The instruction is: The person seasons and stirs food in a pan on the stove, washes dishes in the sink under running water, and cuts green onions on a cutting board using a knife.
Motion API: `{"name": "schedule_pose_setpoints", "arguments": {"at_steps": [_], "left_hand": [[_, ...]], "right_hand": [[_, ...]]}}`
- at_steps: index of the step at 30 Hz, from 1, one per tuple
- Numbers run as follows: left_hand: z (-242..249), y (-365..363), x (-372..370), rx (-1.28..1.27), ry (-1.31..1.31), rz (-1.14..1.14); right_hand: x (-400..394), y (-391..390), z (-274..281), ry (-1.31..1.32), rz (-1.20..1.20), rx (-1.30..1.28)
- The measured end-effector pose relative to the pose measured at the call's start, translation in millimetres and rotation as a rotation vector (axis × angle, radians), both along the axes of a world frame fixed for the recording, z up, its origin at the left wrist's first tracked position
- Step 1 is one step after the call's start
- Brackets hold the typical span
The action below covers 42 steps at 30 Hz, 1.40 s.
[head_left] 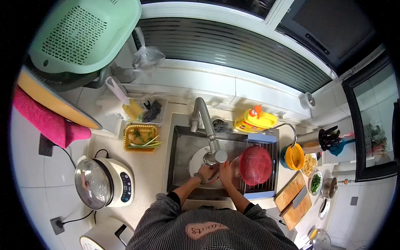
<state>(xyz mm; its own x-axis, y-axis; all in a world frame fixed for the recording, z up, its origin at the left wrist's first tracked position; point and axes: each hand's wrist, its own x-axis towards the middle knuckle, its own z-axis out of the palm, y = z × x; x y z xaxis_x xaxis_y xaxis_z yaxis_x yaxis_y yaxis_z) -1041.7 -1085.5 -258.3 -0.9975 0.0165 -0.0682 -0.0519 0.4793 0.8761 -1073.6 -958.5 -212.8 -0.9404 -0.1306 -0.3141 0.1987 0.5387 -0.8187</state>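
Note:
Both hands work low in the sink [179, 177], beneath the grey faucet [204, 121], whose head covers part of them. My left hand [205, 171], with a bracelet at its wrist, is closed at a pale dish with a reddish rim [214, 179]. On the other side of that dish, my right hand [225, 171] has its fingers bent against the edge. A white plate [196, 161] lies in the sink just beyond my left hand. Right of my right hand, a red colander [256, 165] sits on a rack [270, 166] across the sink.
Behind the sink stands a yellow detergent bottle [255, 120]. At right are an orange basket [294, 157] and a cutting board [293, 196] with a cleaver [299, 197]. Left, a gold tray [141, 149] holds food, near a glass-lidded cooker [93, 183]. A green basket [83, 33] hangs upper left.

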Motion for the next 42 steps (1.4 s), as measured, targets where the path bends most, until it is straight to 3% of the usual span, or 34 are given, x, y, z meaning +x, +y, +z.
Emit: {"name": "schedule_pose_setpoints", "arguments": {"at_steps": [1,2,4,5,7,8,10,11,16,17,19,20,21,23,24,26,27,28,30,31,33,35,36,38,39,41,42], "left_hand": [[2,3,7,0.251,-0.198,-0.074],[1,1,14,0.25,-0.201,-0.073],[-1,-12,26,0.218,0.012,-0.276],[-17,-23,28,0.217,0.012,-0.275],[-62,-40,26,-0.195,-0.058,-0.231],[-49,-44,17,-0.194,-0.056,-0.23],[-25,-50,-8,-0.208,-0.221,0.055],[-24,-42,-9,-0.205,-0.22,0.056],[-18,8,-5,-0.008,0.143,0.003],[-6,5,-1,-0.011,0.139,0.001],[24,5,12,0.369,-0.067,-0.126],[42,-9,13,0.296,-0.154,-0.263],[30,-19,17,0.295,-0.155,-0.264],[-8,-35,18,-0.111,-0.179,-0.321],[-21,-39,14,-0.11,-0.178,-0.322],[-22,-48,-7,-0.387,-0.087,-0.004],[-11,-48,-15,-0.384,-0.084,0.0],[39,-45,-24,-0.224,-0.187,0.092],[35,-24,-29,-0.063,-0.289,0.177],[-23,-4,-23,-0.06,-0.083,0.137],[-42,13,-13,-0.06,0.119,0.096],[4,16,4,0.53,-0.259,-0.063],[21,10,10,0.527,-0.26,-0.064],[39,-12,25,0.336,-0.221,-0.239],[19,-25,26,0.334,-0.221,-0.24],[-34,-50,22,-0.344,-0.105,-0.213],[-35,-53,24,-0.347,-0.107,-0.216]], "right_hand": [[-7,6,-10,0.082,-0.046,-0.012],[-14,8,-10,0.165,-0.094,-0.023],[-23,15,7,0.129,-0.096,-0.014],[-26,14,16,0.095,-0.099,-0.004],[-20,14,13,0.165,-0.052,0.134],[-14,13,10,0.162,0.0,0.174],[-4,4,12,0.161,0.056,0.216],[7,-5,26,0.109,0.032,0.165],[1,-11,28,-0.062,-0.074,0.078],[-9,-5,15,0.037,-0.075,0.055],[-21,10,6,0.13,-0.084,0.035],[-27,11,16,0.144,-0.078,0.052],[-32,11,25,0.16,-0.071,0.067],[-29,8,44,0.09,-0.062,0.098],[-25,10,40,0.14,0.003,0.118],[-12,9,33,0.197,0.071,0.14],[0,6,28,0.159,0.062,0.107],[7,3,24,0.118,0.052,0.074],[11,0,17,0.039,0.002,0.045],[11,-1,14,-0.04,-0.047,0.012],[-1,10,-9,0.001,-0.046,-0.023],[-9,21,-17,0.043,-0.047,-0.058],[-14,23,-17,0.105,-0.059,-0.023],[-22,30,-16,0.165,-0.075,0.009],[-26,34,-15,0.046,-0.088,-0.117],[-29,41,-14,-0.195,-0.113,-0.373],[-27,45,-24,-0.224,-0.102,-0.451]]}}
